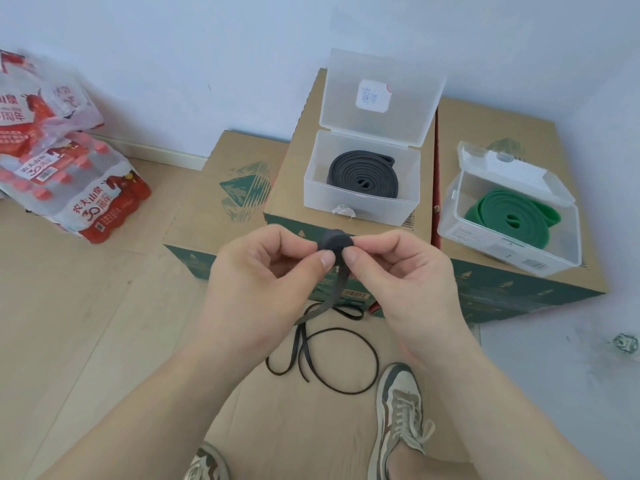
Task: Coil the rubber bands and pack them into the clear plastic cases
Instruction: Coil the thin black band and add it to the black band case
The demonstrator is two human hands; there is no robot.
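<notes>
Shrink-wrapped bottle packs [100, 202] at far left read "农夫山泉" and "30周年"; the left hand [273, 268] pinches a small dark band coil [335, 241] between thumb and fingertips, the right hand [391, 268] likewise, its tail trailing to the floor; behind, an open clear case [360, 211] holds a coiled black band [360, 174]; the rightmost case [519, 252] holds a green band [509, 213], labels unreadable.

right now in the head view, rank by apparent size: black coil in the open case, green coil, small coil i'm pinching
1-2. green coil and black coil: they look about alike, so I won't split them.
3. small dark coil: clearly smallest, though nearest the camera.
</notes>
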